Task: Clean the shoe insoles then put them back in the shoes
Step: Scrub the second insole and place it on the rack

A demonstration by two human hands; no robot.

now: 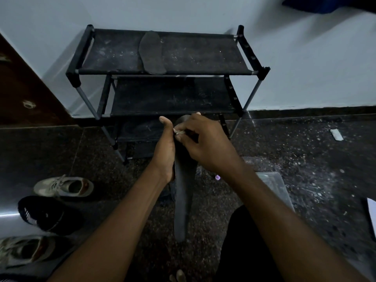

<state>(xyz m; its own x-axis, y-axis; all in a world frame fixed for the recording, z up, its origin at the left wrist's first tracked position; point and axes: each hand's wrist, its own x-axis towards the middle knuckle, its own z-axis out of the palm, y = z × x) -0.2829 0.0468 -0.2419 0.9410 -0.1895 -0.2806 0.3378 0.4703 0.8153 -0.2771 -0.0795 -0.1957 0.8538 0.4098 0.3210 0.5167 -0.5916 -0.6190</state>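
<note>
Grey shoes (65, 187) lie well left of and below the grip. Left hand (165, 151) holds the insole (183, 200) by its left edge. Right hand (205, 143) pinches a small pale scrap (179, 132) against the insole's top end. Looks like the cleaning step; next, work down toward the hanging end.

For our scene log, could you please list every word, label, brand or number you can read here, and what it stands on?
No text is legible in this view.
Grey sneaker: a pale mark on its side, too blurred to read.
White scrap on the floor: no writing shows.
</note>
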